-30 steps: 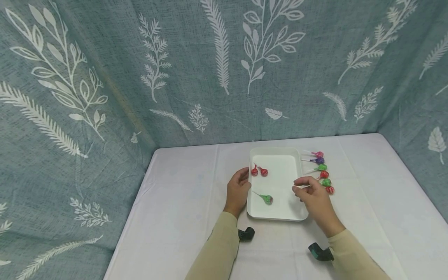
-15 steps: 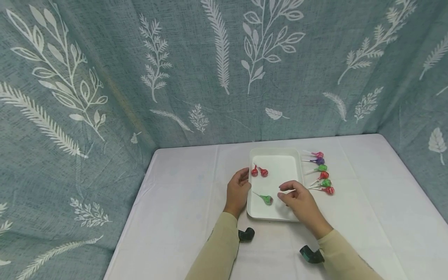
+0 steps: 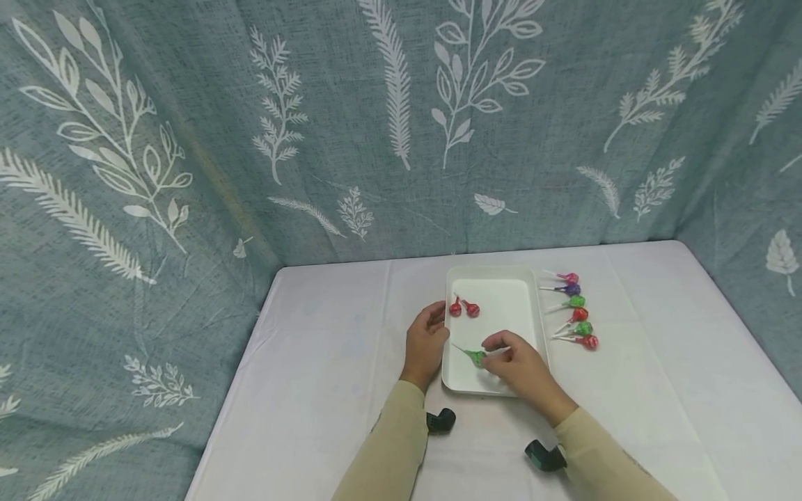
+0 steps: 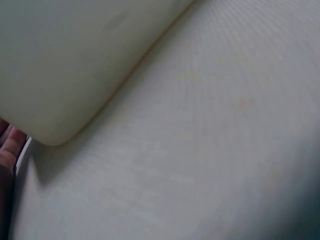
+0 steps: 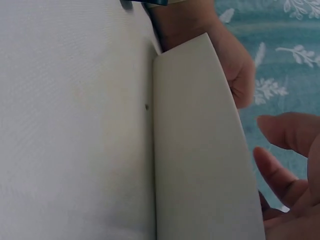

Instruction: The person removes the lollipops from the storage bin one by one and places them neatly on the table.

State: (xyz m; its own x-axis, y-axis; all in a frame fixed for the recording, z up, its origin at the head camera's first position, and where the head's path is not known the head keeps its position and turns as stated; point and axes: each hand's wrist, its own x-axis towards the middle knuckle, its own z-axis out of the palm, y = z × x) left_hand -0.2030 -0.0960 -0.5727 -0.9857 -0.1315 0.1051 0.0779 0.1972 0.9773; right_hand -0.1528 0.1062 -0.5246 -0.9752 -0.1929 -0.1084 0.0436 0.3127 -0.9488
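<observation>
A white tray [image 3: 498, 386] lies on the cloth-covered table. My left hand [image 3: 427, 344] rests at its left side, fingers and thumb against the rim; its fingertips [image 4: 12, 145] show past the tray corner in the left wrist view. Over the tray's near part, my right hand [image 3: 520, 362] is at a green lollipop [image 3: 473, 357], whose head the thumb partly covers. Thumb and forefinger stand apart in the right wrist view, where the lollipop is hidden behind the tray wall [image 5: 200, 150]. Two red lollipops [image 3: 455, 307] lie near the tray's left wall.
Right of the tray, several lollipops form a column, from a pink lollipop [image 3: 569, 277] and a purple lollipop [image 3: 571, 289] down to a red lollipop [image 3: 589, 342]. Their sticks point left. A patterned blue-green curtain [image 3: 401, 139] stands behind the white table [image 3: 332, 348].
My right hand has moved left from the tray's right wall to the green lollipop. It uncovered the lollipop sticks at the right. The left hand and tray have stayed put.
</observation>
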